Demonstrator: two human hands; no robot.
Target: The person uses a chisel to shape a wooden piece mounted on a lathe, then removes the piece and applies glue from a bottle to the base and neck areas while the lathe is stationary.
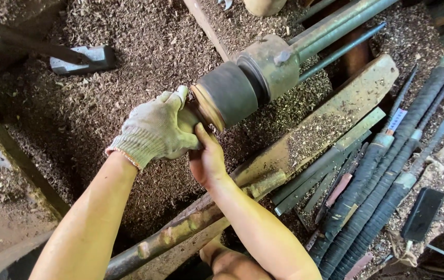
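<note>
Seating a small wooden piece (191, 116) against the face of the lathe chuck (227, 96) appears to be the step in hand; left hand (154, 129), gloved, has its fingers wrapped shut around the piece; right hand (206, 158), bare, braces from below, its fingers hidden, grip unclear; chuck and shaft (336, 23) run lower left to upper right, the face pointing lower left; next move likely needs the piece held square and centred.

gloved left hand (154, 129) and bare right hand (207, 161) on lathe chuck (227, 94)
</note>
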